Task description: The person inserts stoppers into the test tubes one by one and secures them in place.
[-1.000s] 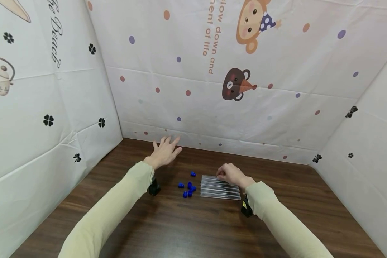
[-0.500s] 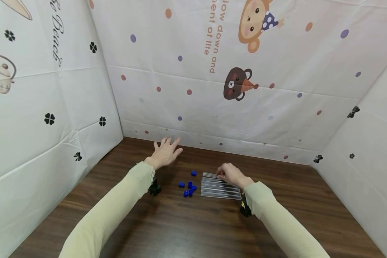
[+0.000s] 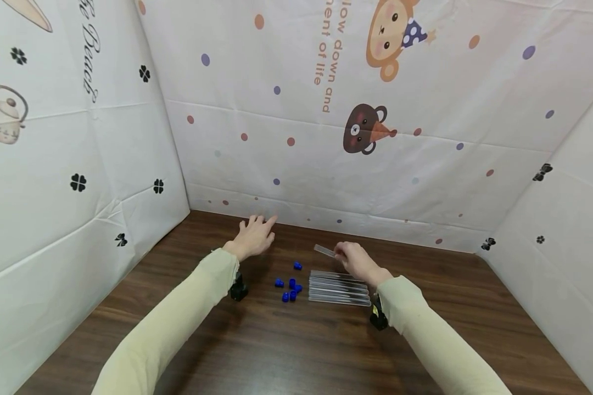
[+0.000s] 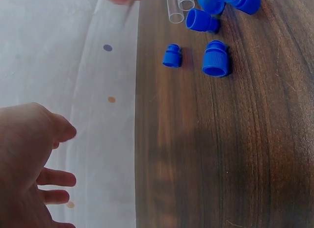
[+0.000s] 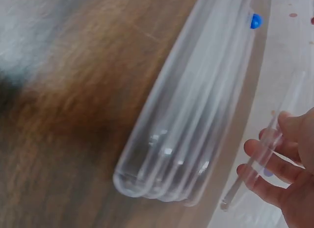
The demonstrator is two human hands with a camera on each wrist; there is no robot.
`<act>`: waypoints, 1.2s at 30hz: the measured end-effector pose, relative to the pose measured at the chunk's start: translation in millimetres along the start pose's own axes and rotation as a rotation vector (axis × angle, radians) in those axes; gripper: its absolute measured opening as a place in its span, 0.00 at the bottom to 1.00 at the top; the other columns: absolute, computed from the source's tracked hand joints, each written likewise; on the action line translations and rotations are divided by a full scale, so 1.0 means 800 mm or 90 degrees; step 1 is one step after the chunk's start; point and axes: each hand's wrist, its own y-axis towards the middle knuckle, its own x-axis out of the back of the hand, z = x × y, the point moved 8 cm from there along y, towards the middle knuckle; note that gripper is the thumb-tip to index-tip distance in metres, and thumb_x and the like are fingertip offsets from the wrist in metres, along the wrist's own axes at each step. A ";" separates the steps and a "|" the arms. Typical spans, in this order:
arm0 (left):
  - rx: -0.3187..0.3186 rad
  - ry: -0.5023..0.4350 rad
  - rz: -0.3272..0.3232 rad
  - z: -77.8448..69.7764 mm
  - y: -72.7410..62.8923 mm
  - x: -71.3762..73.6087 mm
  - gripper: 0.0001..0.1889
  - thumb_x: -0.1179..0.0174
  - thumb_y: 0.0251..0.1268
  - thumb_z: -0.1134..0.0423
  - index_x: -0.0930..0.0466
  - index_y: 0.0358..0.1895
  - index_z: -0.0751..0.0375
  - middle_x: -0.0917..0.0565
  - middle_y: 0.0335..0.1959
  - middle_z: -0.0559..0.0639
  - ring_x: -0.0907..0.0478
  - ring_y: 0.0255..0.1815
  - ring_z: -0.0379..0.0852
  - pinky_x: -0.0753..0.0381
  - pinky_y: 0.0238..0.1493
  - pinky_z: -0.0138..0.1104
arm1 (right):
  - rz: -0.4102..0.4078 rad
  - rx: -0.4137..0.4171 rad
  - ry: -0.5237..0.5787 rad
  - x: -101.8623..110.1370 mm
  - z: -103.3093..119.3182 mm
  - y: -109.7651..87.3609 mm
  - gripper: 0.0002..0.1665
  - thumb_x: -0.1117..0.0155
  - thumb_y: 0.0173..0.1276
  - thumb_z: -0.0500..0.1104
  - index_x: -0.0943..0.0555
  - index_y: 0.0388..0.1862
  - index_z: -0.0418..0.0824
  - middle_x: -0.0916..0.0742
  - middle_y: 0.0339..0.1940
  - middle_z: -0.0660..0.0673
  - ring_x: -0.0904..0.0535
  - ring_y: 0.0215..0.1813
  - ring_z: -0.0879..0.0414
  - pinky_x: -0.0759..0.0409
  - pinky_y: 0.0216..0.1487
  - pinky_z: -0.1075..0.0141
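Note:
My right hand (image 3: 358, 260) pinches a clear test tube (image 3: 324, 251) between thumb and fingers, lifted above the others; the right wrist view shows the tube (image 5: 262, 149) slanting across the fingers. Below it, several more clear test tubes (image 3: 338, 289) lie side by side on the table, their rounded ends toward the right. Left of them are several blue ribbed caps (image 3: 292, 283), scattered close together. My left hand (image 3: 253, 236) is spread over the table's back edge with nothing in it; in the left wrist view its fingers (image 4: 56, 177) stretch apart, away from the blue caps (image 4: 216, 59).
The dark wood table (image 3: 277, 351) is bounded by white patterned cloth walls at the back (image 3: 296, 164), left and right. A black wrist camera (image 3: 238, 287) sits under the left wrist, another (image 3: 378, 318) under the right.
My right hand has lifted one test tube off the row and moved it slightly away toward the back. The left hand's fingers have drawn in a little.

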 end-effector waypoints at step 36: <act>-0.172 -0.008 0.167 -0.055 -0.002 -0.050 0.20 0.41 0.67 0.65 0.26 0.62 0.60 0.23 0.61 0.54 0.27 0.63 0.53 0.25 0.61 0.45 | -0.086 -0.031 0.074 0.097 0.025 0.025 0.14 0.48 0.75 0.36 0.21 0.51 0.29 0.13 0.44 0.35 0.16 0.43 0.45 0.18 0.44 0.54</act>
